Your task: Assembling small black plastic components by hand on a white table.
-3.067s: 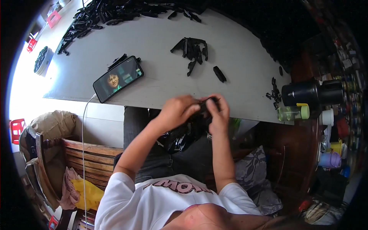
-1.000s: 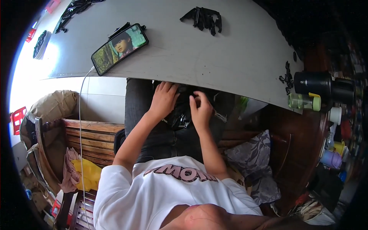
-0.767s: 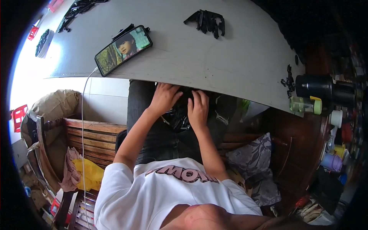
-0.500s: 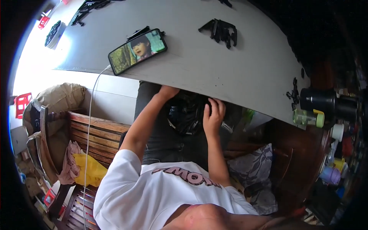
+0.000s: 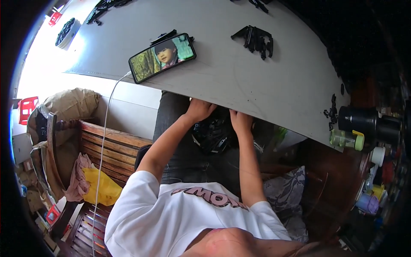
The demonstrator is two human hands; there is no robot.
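At the left I see a crumpled tan sack, then a bench of smooth wooden slats with a limp yellow cloth on it. A flat, glossy phone sits on the pale grey tabletop, its thin white cable dropping past the edge. The left hand reaches beneath that edge; its fingertips are hidden, so I cannot tell whether they grip anything. Shiny, angular black pieces lie heaped at the lap, between the forearms. The right hand is also partly under the table, its grasp equally unreadable to me. Farther right, a cluster of slim, hooked black parts lies on the tabletop.

As for containers, a white tub at far left holds black parts; at right, a clear green bottle lies beside a smooth dark flask.

Against three seconds ago, both hands have dropped from above the table's edge to below it, and an oblong black piece has left the tabletop.
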